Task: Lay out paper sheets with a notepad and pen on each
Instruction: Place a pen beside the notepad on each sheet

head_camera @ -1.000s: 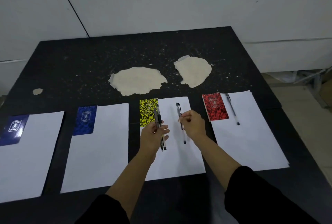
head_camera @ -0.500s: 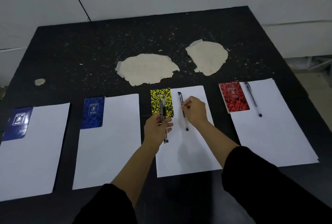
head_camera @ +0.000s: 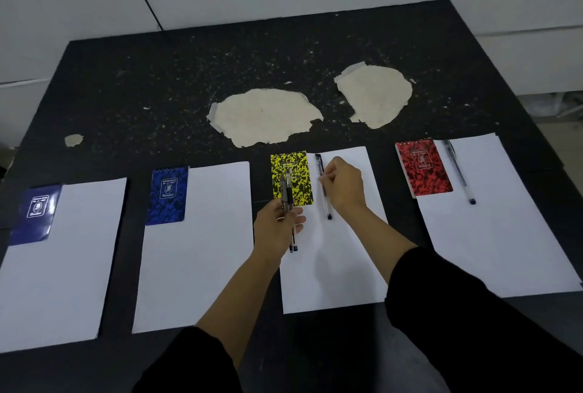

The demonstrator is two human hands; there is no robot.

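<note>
Four sheets carry notepads, the right two have pens, and the left hand [head_camera: 277, 225] grips two spare pens [head_camera: 288, 213] while right-hand fingers [head_camera: 328, 176] pinch the third sheet's pen [head_camera: 323, 186].

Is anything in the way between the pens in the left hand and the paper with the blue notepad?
Nothing visible. The left hand holds two pens, and only bare black table lies before that sheet beside the blue notepad.

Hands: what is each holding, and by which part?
Left hand grips two pens near mid-barrel. Right hand pinches the pen lying on the sheet, mid-barrel.
</note>
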